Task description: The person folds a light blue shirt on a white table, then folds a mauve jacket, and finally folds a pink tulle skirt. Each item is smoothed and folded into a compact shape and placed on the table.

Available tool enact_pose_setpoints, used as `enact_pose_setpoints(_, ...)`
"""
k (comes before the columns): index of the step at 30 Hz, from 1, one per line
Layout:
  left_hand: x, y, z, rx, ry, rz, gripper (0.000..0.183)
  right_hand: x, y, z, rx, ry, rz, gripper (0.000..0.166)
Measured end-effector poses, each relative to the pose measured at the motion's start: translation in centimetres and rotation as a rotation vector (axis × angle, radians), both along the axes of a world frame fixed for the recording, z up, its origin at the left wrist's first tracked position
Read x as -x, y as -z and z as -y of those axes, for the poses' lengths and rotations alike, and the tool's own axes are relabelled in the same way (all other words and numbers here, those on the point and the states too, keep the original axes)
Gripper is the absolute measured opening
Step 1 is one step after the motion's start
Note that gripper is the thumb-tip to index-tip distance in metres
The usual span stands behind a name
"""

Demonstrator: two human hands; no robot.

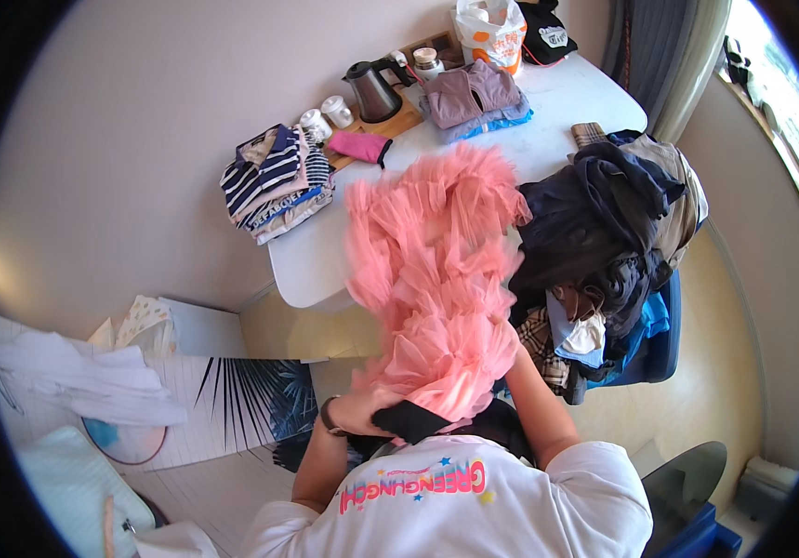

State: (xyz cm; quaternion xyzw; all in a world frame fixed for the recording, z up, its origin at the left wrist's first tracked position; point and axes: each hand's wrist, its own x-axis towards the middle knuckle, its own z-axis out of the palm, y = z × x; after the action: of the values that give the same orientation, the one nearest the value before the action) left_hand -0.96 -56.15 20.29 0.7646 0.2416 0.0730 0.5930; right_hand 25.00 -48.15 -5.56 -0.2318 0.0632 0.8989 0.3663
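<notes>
A pink ruffled tulle garment (441, 279) stretches from my lap up over the near edge of the white table. My left hand (364, 411), with a dark band on its wrist, grips the garment's lower end beside a black fabric part (410, 420); the fingers are partly covered. At the garment's lower right side is my right hand (511, 349), mostly hidden by tulle, so its fingers do not show. To the right, a large heap of dark clothes (580, 216) lies over the table edge and a blue chair.
On the white table (580, 97) are a stack of folded striped clothes (277, 181), folded mauve and blue clothes (476, 97), a pink pouch (359, 146), an electric kettle (375, 94), white cups and a plastic bag (490, 31). White fabric (85, 376) lies at the left.
</notes>
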Motion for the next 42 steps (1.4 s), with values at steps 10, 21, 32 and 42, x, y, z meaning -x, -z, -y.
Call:
enact_pose_setpoints(10, 9.1, -0.9, 4.1, -0.108, -0.145, 0.192, 0.054, 3.0, -1.3, -2.7, 0.048, 0.073, 0.156, 0.041)
enact_pose_setpoints(21, 16.3, -7.7, 5.7, -0.886, -1.079, -0.352, 0.059, 2.5, -9.9, -4.2, 0.001, 0.378, 0.206, 0.034)
enact_pose_setpoints(32, 15.2, -11.4, -0.1, -0.871, -0.966, 0.258, 0.041, 10.6, -2.8, 2.5, 0.138, 0.272, 0.149, 0.036)
enact_pose_setpoints(42, 11.9, -16.0, 0.3, -0.729, -0.738, 0.501, 0.030, 25.6, -3.7, 4.0, 0.116, 0.221, 0.117, 0.035)
